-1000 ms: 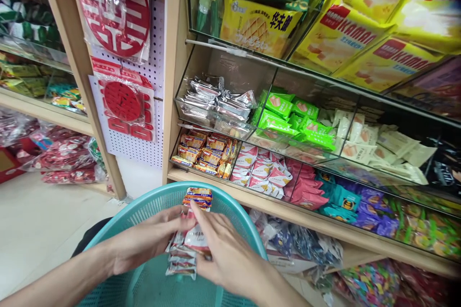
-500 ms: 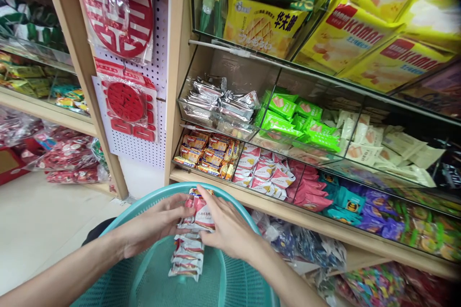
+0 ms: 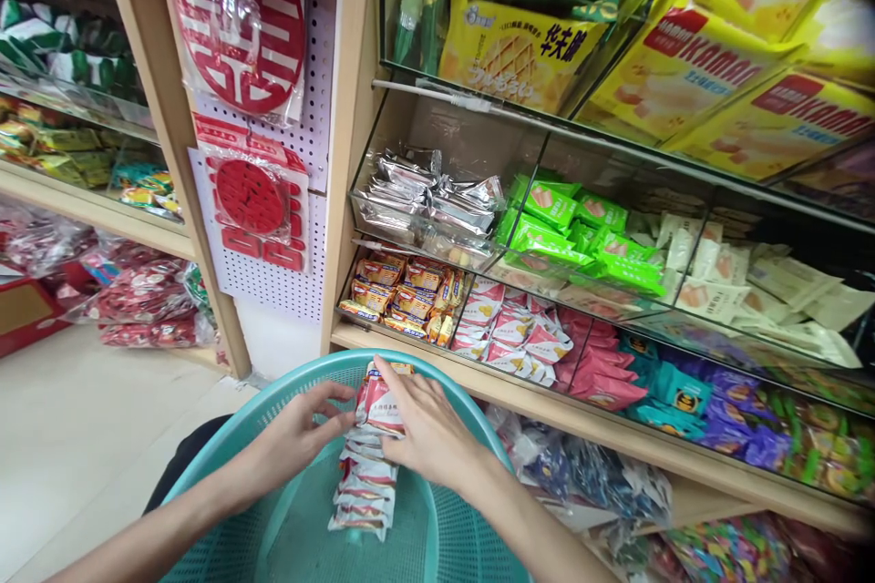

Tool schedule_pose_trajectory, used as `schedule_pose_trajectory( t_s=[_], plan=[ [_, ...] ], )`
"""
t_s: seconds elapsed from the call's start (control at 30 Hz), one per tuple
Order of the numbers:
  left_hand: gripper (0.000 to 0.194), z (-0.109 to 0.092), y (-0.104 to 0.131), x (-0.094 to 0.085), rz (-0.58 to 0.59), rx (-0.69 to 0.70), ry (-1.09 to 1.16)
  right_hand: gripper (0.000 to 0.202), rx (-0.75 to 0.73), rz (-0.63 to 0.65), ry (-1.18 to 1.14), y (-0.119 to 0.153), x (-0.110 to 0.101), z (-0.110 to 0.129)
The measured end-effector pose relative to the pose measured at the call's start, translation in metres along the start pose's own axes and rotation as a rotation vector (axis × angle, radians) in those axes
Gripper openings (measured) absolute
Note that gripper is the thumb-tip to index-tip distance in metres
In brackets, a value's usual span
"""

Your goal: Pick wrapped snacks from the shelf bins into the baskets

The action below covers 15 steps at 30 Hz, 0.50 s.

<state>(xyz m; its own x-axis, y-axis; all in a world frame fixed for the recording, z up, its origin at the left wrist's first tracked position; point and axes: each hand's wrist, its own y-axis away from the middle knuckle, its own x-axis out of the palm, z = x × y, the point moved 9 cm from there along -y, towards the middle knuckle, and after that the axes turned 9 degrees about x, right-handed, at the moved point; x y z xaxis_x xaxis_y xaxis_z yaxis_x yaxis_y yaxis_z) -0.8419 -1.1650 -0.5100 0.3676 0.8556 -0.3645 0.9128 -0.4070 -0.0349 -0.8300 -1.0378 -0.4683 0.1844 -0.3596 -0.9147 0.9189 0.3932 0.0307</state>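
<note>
Inside a teal plastic basket [image 3: 437, 363] a row of small wrapped snack packets [image 3: 365, 492] lies overlapping, white with reddish marks. At the row's far end is a pink-and-white snack packet [image 3: 384, 407], with an orange-and-blue wrapper partly showing behind it. My right hand [image 3: 434, 424] is closed on the pink-and-white packet from the right, thumb below and index finger stretched along its upper part. On the left side, my left hand [image 3: 301, 433] has its fingers apart and curved, the tips close to the packets' left edge; whether they touch is unclear.
Beyond the basket, shelf bins hold orange packets [image 3: 393, 296], white-and-pink packets [image 3: 509, 332], green packets [image 3: 581, 232] and silver packets [image 3: 434, 191]. Large yellow bags [image 3: 711, 82] fill the upper right. Red round decorations [image 3: 250, 196] hang on a pegboard. Bagged goods [image 3: 581, 465] lie under the shelf.
My left hand's fingers have loosened and drawn slightly left from the pink-and-white packet. My right hand stays on it. The view has shifted a little, so the shelves sit further right.
</note>
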Motion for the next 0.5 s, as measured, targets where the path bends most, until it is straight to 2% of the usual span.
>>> schedule_pose_trajectory(
  t_s=[0.1,0.23,0.5],
  plan=[
    [0.048,-0.005,0.0,0.009,0.024,0.012,0.032,0.092,-0.039,-0.023,0.024,0.0,0.003,0.001],
    [0.045,-0.008,-0.002,0.009,0.021,0.035,0.033,0.094,-0.067,-0.031,0.003,-0.001,0.004,0.001],
    [0.044,-0.017,-0.002,0.003,-0.021,0.064,0.053,0.102,0.014,-0.11,-0.141,-0.002,-0.003,-0.011]
  ],
)
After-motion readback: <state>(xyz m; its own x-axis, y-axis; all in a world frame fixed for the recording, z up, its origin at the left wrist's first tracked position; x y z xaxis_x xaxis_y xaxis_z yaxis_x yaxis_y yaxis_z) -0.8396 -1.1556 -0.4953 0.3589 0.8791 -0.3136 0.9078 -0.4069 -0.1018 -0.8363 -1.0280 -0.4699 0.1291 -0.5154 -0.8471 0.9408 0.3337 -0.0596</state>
